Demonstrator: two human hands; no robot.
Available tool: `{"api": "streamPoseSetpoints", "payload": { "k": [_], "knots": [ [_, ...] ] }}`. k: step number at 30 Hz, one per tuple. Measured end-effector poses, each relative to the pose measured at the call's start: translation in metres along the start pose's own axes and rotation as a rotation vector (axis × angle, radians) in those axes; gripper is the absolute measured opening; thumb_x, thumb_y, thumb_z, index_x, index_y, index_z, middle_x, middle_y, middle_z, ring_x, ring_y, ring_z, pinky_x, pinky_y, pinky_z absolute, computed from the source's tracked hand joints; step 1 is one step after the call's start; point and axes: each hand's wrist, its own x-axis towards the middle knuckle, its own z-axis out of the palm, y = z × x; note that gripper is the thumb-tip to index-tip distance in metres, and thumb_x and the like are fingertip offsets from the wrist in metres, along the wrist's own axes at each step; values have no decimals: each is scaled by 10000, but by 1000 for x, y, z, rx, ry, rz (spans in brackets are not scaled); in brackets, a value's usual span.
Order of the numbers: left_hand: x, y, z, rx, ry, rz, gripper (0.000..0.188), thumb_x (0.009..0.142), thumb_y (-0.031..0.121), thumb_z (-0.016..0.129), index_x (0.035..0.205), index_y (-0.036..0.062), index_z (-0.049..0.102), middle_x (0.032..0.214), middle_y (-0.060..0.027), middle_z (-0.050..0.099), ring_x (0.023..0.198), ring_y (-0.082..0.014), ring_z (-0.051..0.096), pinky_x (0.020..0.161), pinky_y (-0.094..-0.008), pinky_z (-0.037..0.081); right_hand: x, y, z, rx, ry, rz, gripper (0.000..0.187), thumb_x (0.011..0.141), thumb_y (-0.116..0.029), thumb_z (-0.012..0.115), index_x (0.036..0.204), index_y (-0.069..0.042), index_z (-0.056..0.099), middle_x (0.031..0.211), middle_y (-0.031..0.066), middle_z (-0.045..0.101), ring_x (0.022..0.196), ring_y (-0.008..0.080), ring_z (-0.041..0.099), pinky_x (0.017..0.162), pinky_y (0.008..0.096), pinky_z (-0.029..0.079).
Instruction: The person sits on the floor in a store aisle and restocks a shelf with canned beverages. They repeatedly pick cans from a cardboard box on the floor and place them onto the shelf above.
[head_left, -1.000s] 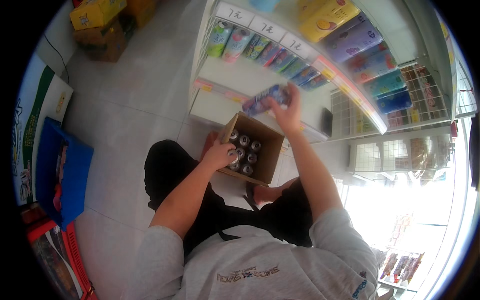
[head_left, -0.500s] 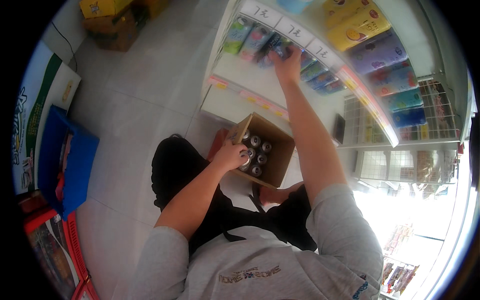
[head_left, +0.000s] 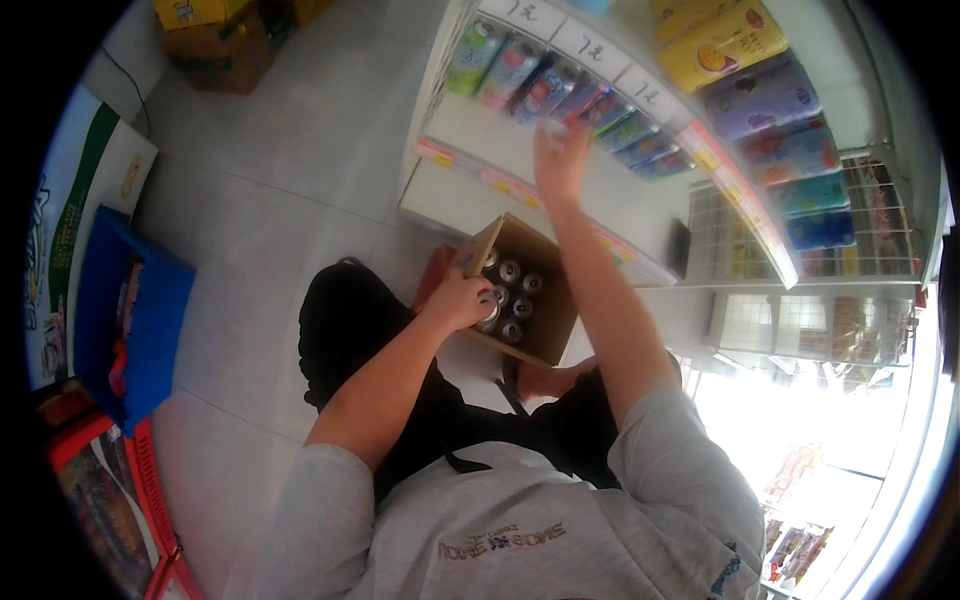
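Note:
My left hand (head_left: 464, 302) is closed over the left edge of an open cardboard box (head_left: 550, 330), its fingers reaching inside beside a silver can. Several drink cans (head_left: 510, 271) stand upright in the box, tops showing. On the white shelf at the upper right is a row of colourful cans (head_left: 546, 91), from a green one and a pink one to blue ones. My right hand (head_left: 562, 160) hovers just in front of this row, below a blue-and-red can (head_left: 580, 98). Though blurred, its fingers look apart and no can shows in them.
A white price strip (head_left: 585, 48) runs above the can row. Higher packs include a yellow multipack (head_left: 725, 55) and a purple one (head_left: 765, 105). A blue bin (head_left: 150, 320) stands at the left, with cardboard boxes (head_left: 220, 50) at the far left. My knees flank the cardboard box.
My right hand has drawn back from the shelf cans, down and slightly left, uncovering the blue cans it touched. My left hand stays on the box edge.

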Motion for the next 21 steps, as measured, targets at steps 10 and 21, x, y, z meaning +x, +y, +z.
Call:
{"api": "streamPoseSetpoints", "payload": {
  "k": [10,21],
  "knots": [
    [15,-17,16,-28,21,87,489,809,338,740,1274,208,669,1211,-238,580,1179,-406,541,999,-447,489,-222,8,-72,174,-701,305,357,922,-94,652,1258,-48,540,1075,79,598,857,133,596,740,282,510],
    [24,-33,18,-41,64,174,484,854,347,718,1312,218,635,1377,-303,472,1154,-433,601,1021,-432,489,-226,2,-86,52,-995,299,896,820,-133,750,1553,-72,237,1482,227,433,1341,343,485,1101,386,408]
  ]
}}
